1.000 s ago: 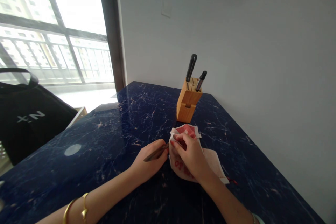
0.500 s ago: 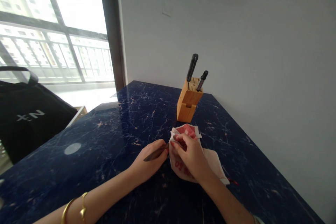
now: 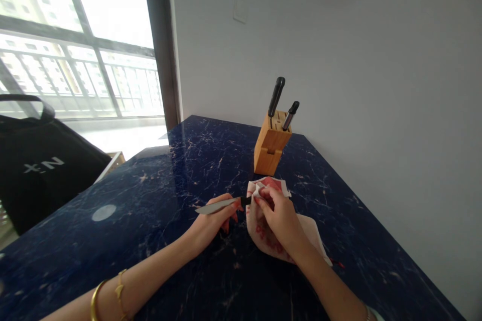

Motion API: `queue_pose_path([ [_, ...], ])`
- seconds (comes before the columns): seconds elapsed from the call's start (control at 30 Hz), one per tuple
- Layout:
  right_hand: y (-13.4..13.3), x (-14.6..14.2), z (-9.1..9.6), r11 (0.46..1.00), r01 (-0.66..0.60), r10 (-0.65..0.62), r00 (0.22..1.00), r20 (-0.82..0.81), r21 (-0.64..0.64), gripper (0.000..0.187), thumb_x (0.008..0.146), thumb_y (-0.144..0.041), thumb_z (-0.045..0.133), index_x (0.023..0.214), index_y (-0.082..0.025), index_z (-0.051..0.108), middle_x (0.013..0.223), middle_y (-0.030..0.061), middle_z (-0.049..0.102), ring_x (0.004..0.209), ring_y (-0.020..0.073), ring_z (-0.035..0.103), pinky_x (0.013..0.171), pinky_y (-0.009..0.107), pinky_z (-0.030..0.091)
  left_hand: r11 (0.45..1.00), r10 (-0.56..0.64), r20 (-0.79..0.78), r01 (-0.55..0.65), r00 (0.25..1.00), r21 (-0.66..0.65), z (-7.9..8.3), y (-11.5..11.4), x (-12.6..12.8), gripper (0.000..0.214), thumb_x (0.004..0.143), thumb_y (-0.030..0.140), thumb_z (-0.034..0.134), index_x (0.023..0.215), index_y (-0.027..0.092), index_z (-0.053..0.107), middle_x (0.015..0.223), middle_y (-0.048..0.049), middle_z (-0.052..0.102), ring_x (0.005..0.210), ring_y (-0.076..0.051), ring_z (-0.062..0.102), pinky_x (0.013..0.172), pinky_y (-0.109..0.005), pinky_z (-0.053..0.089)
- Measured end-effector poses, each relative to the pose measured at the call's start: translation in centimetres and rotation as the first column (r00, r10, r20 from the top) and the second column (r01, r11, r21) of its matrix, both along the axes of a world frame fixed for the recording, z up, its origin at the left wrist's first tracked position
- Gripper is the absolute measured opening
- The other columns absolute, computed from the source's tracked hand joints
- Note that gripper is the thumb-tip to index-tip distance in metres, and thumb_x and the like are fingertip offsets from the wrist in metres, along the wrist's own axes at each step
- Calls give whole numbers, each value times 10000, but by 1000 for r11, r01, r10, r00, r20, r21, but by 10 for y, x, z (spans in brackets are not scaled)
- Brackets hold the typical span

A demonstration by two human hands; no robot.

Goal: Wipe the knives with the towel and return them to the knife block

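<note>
My left hand (image 3: 215,219) pinches a knife (image 3: 218,206) near the base of its blade, with the tip pointing left. The knife's black handle runs toward the cloth, and its end is hidden there. My right hand (image 3: 277,218) is closed on a fold of a white and red cloth (image 3: 259,241) with red lettering. Part of the cloth lies spread on the table beneath my right wrist. Just behind the cloth stands a wooden knife block (image 3: 268,153), holding a black-handled knife (image 3: 276,96) and another black and silver handle (image 3: 291,115).
The dark blue marbled table (image 3: 181,175) meets a grey wall (image 3: 357,85) on the right. A pale round spot (image 3: 104,212) shows on its left side. A black bag (image 3: 45,170) stands beyond the left edge, near a window (image 3: 83,50).
The knife has turned so its blade face shows lighter, and more of its black handle is in view. My left fingers have shifted, and my right hand with the cloth moved slightly right.
</note>
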State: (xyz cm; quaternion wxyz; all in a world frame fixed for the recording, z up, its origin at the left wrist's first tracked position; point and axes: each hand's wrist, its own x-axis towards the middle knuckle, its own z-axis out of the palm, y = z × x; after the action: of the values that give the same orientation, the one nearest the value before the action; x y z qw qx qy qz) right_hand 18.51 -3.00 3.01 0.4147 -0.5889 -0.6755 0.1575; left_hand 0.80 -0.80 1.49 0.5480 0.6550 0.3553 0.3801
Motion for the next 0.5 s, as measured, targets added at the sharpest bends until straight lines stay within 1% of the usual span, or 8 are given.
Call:
queue_pose_path([
  [0.1, -2, -5, -2, 998, -63, 63, 998, 7, 16, 97, 815, -189, 485, 856, -206, 572, 851, 28, 638, 814, 169, 585, 755, 298, 420, 1000, -5, -17, 5, 1000, -8, -1, -2, 2, 205, 822, 337, 474, 748, 156, 535, 606, 40, 512, 464, -70, 431, 437, -180, 319],
  [0.23, -6, -11, -2, 992, -123, 122, 992, 10, 31, 93, 823, -178, 475, 874, -204, 549, 874, 25, 632, 835, 161, 579, 770, 291, 414, 1000, -20, -57, 19, 998, -19, -2, -6, 5, 215, 826, 343, 466, 698, 170, 482, 573, 60, 442, 485, -74, 418, 440, -178, 321],
  [0.3, -7, -12, -2, 991, -128, 128, 992, 17, 27, 83, 823, -182, 478, 868, -205, 544, 867, 22, 628, 828, 157, 575, 764, 287, 414, 1000, -20, -89, 21, 996, 9, -4, -7, 5, 214, 834, 344, 451, 708, 174, 483, 582, 58, 437, 498, -80, 418, 450, -183, 331],
  [0.43, -9, -13, -2, 992, -127, 127, 991, 32, -3, 52, 821, -196, 477, 831, -203, 527, 813, 14, 610, 773, 151, 568, 723, 282, 421, 992, -9, -165, 29, 986, 124, -9, -7, 5, 207, 838, 336, 449, 712, 176, 485, 636, 44, 463, 563, -94, 444, 512, -198, 367],
  [0.5, -8, -13, -3, 991, -129, 130, 991, 23, -24, 52, 824, -197, 466, 842, -200, 515, 826, 18, 604, 783, 152, 569, 733, 287, 423, 989, -10, -177, 36, 984, 143, -10, -6, 5, 219, 840, 347, 444, 708, 176, 482, 643, 43, 459, 561, -94, 444, 516, -200, 373],
])
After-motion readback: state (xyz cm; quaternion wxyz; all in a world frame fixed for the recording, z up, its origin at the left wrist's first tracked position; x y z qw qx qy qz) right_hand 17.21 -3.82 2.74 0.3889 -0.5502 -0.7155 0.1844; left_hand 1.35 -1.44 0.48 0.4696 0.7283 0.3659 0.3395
